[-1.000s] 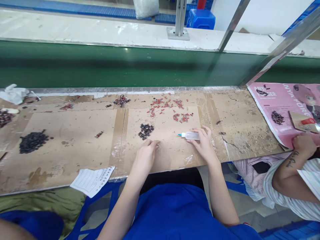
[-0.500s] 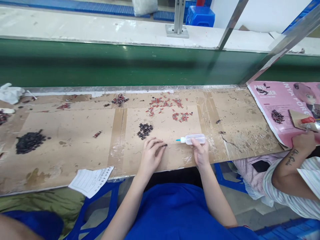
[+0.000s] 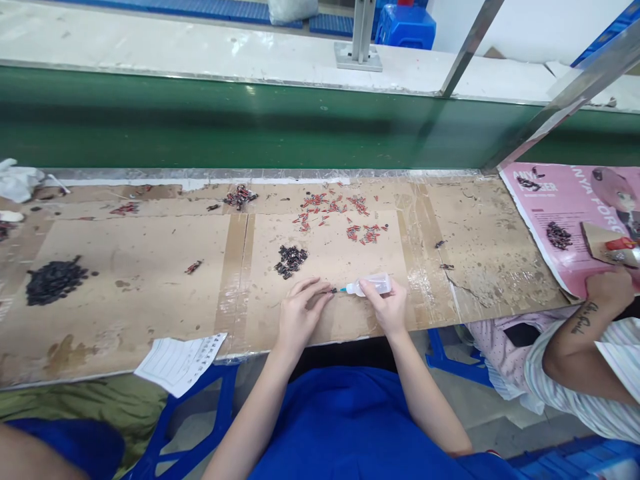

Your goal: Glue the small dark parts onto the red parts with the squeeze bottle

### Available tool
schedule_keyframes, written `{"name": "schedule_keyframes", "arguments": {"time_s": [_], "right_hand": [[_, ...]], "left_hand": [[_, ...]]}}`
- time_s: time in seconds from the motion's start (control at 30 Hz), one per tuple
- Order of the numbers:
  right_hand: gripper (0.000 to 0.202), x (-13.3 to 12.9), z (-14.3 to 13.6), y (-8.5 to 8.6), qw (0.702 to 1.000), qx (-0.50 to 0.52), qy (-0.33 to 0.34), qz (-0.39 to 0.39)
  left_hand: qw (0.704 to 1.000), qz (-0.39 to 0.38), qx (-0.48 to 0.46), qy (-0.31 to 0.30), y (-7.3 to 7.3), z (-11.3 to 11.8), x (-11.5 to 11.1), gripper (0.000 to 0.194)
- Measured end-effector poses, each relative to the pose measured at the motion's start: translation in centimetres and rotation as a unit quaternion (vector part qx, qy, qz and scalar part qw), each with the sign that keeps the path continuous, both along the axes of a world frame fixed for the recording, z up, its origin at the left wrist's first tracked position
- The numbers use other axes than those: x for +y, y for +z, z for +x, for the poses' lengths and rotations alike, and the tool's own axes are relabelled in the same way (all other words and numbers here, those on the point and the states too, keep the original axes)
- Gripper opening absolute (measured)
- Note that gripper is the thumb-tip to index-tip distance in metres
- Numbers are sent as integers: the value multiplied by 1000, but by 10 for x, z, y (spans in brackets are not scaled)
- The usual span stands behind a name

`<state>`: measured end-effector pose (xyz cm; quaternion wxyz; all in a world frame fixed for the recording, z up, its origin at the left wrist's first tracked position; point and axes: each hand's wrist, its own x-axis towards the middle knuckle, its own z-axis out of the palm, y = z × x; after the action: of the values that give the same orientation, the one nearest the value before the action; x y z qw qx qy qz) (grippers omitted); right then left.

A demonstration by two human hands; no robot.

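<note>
Between the fingertips of my left hand (image 3: pixel 303 312) is a small dark part (image 3: pixel 333 291). My right hand (image 3: pixel 390 308) is closed around a clear squeeze bottle (image 3: pixel 376 284), which lies sideways with its teal tip (image 3: pixel 343 290) pointing left, at or very near the dark part; contact is too small to tell. Just beyond my left hand sits a pile of black parts (image 3: pixel 290 261). Farther back, small red parts (image 3: pixel 334 207) lie scattered on the cardboard-covered table (image 3: pixel 280 230).
A large black pile (image 3: pixel 56 283) lies at the left, and a paper sheet (image 3: pixel 183 363) overhangs the front edge. A green belt (image 3: pixel 225 127) runs behind. At the right, another person's arm (image 3: pixel 575 333) rests by a pink poster (image 3: pixel 550 213).
My right hand has moved left with the bottle, bringing its tip to the small dark part. My left hand has stayed nearly in place. The view has shifted slightly.
</note>
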<state>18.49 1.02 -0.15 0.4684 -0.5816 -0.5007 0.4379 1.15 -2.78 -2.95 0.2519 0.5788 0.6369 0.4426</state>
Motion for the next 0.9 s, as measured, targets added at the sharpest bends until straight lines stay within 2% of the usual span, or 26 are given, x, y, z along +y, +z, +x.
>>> {"name": "schedule_keyframes", "arguments": {"time_s": [0.33,0.63,0.9], "right_hand": [[23,0,-3,1,1000,-18,19,-1],[26,-1,-3,1,1000,2,-11,-6],[24,0,-1,-3,1000,-1,20,-4]], "left_hand": [[1000,-2,-12,5,0,1,0,13],[1000,-12,-18,11,1,1,0,11],[1000,-6,-15,15,0,2,1,10]]}}
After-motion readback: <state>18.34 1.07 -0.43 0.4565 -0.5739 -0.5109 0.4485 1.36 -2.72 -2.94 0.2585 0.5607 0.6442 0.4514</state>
